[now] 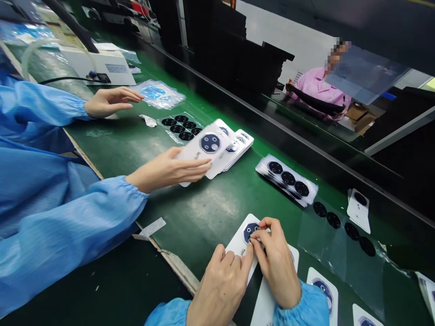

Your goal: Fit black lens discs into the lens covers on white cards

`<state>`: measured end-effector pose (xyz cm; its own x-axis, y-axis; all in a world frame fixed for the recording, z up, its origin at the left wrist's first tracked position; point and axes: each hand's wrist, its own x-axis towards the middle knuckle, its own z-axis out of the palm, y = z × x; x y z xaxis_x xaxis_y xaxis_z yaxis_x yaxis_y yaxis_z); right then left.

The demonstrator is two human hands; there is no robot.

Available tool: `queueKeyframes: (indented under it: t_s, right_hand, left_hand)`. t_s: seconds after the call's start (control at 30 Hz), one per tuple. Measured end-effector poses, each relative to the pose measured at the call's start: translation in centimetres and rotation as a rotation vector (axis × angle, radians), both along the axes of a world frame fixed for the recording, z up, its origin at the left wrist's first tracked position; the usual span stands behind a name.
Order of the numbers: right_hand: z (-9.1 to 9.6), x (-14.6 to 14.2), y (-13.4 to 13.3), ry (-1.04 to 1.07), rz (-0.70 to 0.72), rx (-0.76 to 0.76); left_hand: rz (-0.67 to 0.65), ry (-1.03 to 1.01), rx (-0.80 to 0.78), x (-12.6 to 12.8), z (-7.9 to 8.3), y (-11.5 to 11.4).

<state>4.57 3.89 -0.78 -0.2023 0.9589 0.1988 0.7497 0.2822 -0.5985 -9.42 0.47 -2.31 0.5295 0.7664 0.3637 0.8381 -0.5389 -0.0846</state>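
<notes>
Left hand [222, 283]: forefinger stretched out to the dark disc [249, 230] on a white card [236, 244], other fingers curled in.
Right hand [278, 267]: thumb and fingertips drawn narrow at the disc's rim; I cannot tell whether they pinch anything thin.
White card: lies by the table's [207, 203] near edge, aslant, under both hands.
Second card [263, 303]: beneath the right hand and wrist, partly hidden.
Third card [333, 292]: right of the right sleeve, with a dark disc too.
Clear film [312, 237]: spread toward the far edge, black discs [333, 220] on it.
Bagged stack [287, 179]: near the far edge, three black discs showing on top.
Co-worker's near hand [170, 171]: on a printed card [195, 151], beside a card pile [238, 151].
Co-worker's other hand [113, 102]: raised, fingers straight, near clear bags [161, 95].
</notes>
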Motion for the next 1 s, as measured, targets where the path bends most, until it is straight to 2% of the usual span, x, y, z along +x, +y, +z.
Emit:
queueKeyframes:
  t_s: [0.07,0.23,0.37,0.43,0.57,0.7,0.8,0.87,0.93,1.0]
  right_hand:
    - [0.0,-0.1,0.0,-0.018,0.011,0.018]
    - [0.0,0.0,0.0,0.072,-0.081,-0.041]
    - [-0.1,-0.1,0.0,0.028,-0.026,0.006]
    - [0.0,0.0,0.2,0.090,-0.038,-0.026]
    - [1.2,1.3,0.4,0.311,-0.188,-0.089]
    - [1.9,2.0,-1.9,0.415,-0.347,-0.230]
    - [0.6,1.6,-4.4,0.512,-0.408,-0.274]
    - [-0.8,1.1,-5.9,0.536,-0.427,-0.268]
    - [-2.0,0.6,-6.9,0.505,-0.367,-0.230]
    - [-2.8,0.3,-7.5,0.481,-0.230,-0.182]
  left_hand:
    - [0.000,0.006,0.000,0.0,0.0,0.0]
    - [0.005,-0.021,-0.003,0.0,0.0,0.0]
    - [0.004,-0.026,-0.020,0.0,-0.2,0.0]
    - [0.003,-0.032,-0.028,0.0,-0.2,0.0]
    - [-0.017,-0.049,-0.034,-0.3,0.0,0.2]
    - [-0.074,-0.087,-0.016,-0.9,0.2,0.7]
    - [-0.124,-0.165,-0.007,-1.3,0.1,1.0]
    - [-0.185,-0.299,-0.015,-1.6,0.3,1.0]
    - [-0.279,-0.482,-0.053,-1.8,1.0,0.7]
    - [-0.364,-0.635,-0.111,-2.0,1.8,0.2]
